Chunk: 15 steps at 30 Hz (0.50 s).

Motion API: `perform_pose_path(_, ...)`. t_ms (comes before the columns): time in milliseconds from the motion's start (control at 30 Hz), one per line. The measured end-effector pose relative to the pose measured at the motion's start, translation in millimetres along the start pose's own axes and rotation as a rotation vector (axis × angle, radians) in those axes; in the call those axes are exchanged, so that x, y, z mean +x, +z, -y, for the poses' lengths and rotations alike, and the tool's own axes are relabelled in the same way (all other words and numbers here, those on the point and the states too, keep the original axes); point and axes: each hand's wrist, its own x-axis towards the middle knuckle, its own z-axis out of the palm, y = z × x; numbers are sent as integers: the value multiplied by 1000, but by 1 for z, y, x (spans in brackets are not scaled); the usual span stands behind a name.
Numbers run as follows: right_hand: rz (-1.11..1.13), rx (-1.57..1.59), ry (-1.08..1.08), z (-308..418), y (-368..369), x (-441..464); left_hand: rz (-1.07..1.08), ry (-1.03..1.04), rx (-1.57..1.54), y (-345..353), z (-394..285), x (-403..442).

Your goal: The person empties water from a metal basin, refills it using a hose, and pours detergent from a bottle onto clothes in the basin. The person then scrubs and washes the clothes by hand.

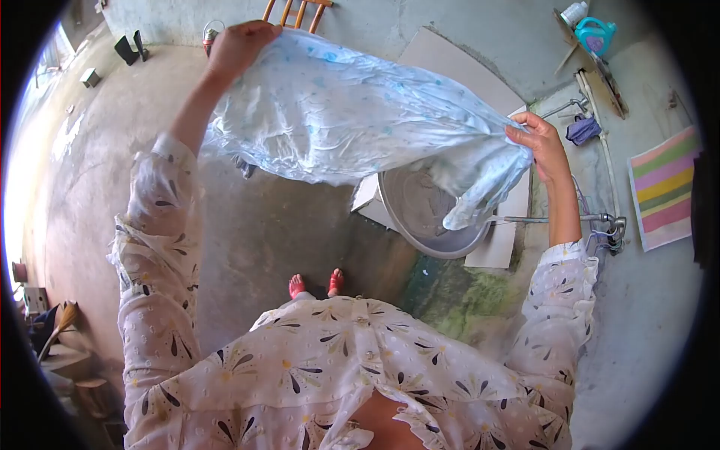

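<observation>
A light blue and white patterned cloth (337, 112), wrinkled and wet-looking, is stretched between my two raised hands. My left hand (244, 49) is closed on its upper left corner. At the other end, my right hand (541, 144) pinches the fabric between thumb and fingers. Part of the cloth hangs below my right hand, over a grey round basin (435, 244). What the basin holds is hard to make out.
A metal tap (592, 218) and pipes run along the right wall. Above them hang a dark cloth (583, 130) and a teal bottle (595, 36). A striped cloth (664, 187) is at the far right. A wooden chair (300, 11) stands at the top.
</observation>
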Motion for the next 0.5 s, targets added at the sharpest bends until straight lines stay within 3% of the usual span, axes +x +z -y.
perform_pose_path(167, -14, -193, -130, 23, 0, -2, -24, 17, -85, -18, -14, 3)
perform_pose_path(333, -271, -67, -290, 26, -2, 1, -62, 11, -94, -21, -35, 7)
perform_pose_path(433, -200, 42, -219, 37, -7, 3, -122, -53, -193, -21, -40, 18)
perform_pose_path(500, -61, 276, -190, 52, 3, -2, -137, -63, -325, -15, -30, 34)
